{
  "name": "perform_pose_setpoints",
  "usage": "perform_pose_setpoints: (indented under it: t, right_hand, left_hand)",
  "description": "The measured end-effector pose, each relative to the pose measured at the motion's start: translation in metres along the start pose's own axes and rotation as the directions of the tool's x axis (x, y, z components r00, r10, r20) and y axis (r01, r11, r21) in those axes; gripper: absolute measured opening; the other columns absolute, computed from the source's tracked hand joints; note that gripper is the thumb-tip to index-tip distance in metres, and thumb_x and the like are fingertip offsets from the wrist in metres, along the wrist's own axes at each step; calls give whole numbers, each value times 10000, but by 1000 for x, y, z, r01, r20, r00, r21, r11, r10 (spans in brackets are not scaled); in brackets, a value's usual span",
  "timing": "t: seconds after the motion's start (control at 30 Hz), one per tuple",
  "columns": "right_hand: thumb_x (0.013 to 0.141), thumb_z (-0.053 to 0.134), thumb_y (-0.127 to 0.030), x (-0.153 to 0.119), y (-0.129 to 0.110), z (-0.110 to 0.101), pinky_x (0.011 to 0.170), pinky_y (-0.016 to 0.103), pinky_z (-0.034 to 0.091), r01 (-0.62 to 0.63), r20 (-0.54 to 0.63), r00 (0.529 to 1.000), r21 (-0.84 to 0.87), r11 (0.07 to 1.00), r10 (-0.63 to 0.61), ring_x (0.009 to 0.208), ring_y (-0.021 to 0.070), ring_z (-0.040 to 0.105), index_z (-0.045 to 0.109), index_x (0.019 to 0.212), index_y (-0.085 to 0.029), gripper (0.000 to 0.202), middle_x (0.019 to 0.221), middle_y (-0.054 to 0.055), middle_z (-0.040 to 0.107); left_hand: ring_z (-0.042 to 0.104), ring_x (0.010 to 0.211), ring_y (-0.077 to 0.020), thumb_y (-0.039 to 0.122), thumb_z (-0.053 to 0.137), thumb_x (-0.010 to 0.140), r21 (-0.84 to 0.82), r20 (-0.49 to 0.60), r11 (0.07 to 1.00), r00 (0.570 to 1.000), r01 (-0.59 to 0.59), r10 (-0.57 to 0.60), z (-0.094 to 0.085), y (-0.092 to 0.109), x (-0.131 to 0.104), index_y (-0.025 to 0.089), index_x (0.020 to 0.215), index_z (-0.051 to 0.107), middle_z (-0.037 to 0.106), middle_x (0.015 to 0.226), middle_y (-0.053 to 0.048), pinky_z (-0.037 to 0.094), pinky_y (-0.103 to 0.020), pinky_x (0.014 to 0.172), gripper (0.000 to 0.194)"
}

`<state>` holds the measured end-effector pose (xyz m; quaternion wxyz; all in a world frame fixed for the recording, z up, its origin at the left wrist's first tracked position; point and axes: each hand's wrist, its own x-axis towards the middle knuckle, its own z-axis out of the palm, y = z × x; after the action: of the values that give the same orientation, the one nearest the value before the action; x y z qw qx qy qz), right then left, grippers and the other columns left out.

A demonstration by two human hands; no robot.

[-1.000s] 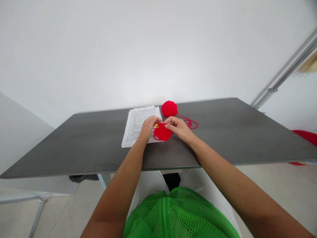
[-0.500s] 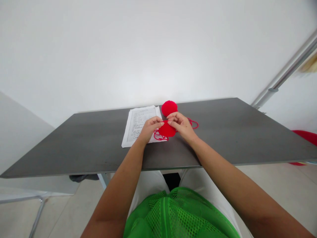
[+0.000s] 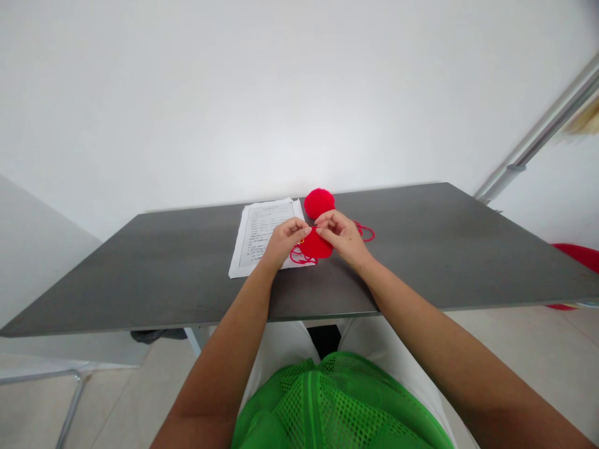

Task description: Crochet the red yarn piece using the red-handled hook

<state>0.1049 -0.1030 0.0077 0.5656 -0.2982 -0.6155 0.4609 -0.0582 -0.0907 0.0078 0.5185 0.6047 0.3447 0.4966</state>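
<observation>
A small red cloth-like piece (image 3: pixel 317 244) with a rounded lower edge is pinched at its top between my two hands. My left hand (image 3: pixel 284 242) grips its upper left side with thumb and fingertips. On the upper right, my right hand (image 3: pixel 344 234) holds it the same way, with the thumb on top. A tiny yellow detail (image 3: pixel 302 241) shows by my left thumb. Loops of thin red cord (image 3: pixel 303 257) hang out at the lower left. Just behind lies a round red piece (image 3: pixel 319 203), and more red cord (image 3: pixel 366 232) curls beyond my right hand.
Printed paper sheets (image 3: pixel 262 234) lie partly under my left hand on the dark grey table (image 3: pixel 421 249). A white wall (image 3: pixel 299 93) rises behind the table. A metal pole (image 3: pixel 543 134) slants at the right, near a red object (image 3: pixel 578 257) at the edge.
Both hands stay in nearly the same place on the red piece. A small yellow detail now shows beside my left thumb. The view has shifted very slightly.
</observation>
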Motion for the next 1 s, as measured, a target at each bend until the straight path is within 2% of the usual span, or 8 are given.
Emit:
perform_pose_setpoints:
  t: [0.17,0.33,0.7,0.83,1.0]
  right_hand:
    - [748,679,-299,-1,-2,0,591,236,403,-6,54,999,72,997,2,637,107,527,566,887,-203,204,752,-22,602]
    - [735,699,-280,-2,-4,0,606,231,403,-13,64,998,121,993,5,650,102,540,579,877,-194,205,761,-20,620]
    - [706,705,-298,-1,-4,-1,534,228,363,-28,2,1000,79,997,28,570,97,496,562,823,-194,211,682,-33,599]
    - [704,700,-293,0,-3,-1,555,234,373,-14,-7,1000,68,998,14,579,100,496,563,813,-195,200,668,-35,592]
    - [707,691,-283,-1,-3,0,556,233,370,-8,-14,1000,65,998,9,576,99,490,564,802,-193,182,654,-39,583]
  left_hand:
    - [479,524,-81,340,738,652,-184,4,980,997,72,-73,1,2,-2,156,693,579,568,582,39,368,-221,565,246]
    - [474,519,-77,323,753,628,-258,23,963,997,76,-73,1,5,-2,148,662,573,568,565,31,360,-214,556,254]
    - [430,498,-64,358,748,647,-256,21,964,997,74,-71,3,7,-3,147,629,559,522,535,38,336,-202,534,283]
    - [418,497,-70,344,689,669,-218,19,974,998,58,-56,2,8,-2,147,629,571,507,534,36,327,-212,519,234]
    - [462,516,-83,293,649,642,-188,39,981,998,52,-45,0,7,-2,146,669,592,561,561,28,347,-220,534,160]
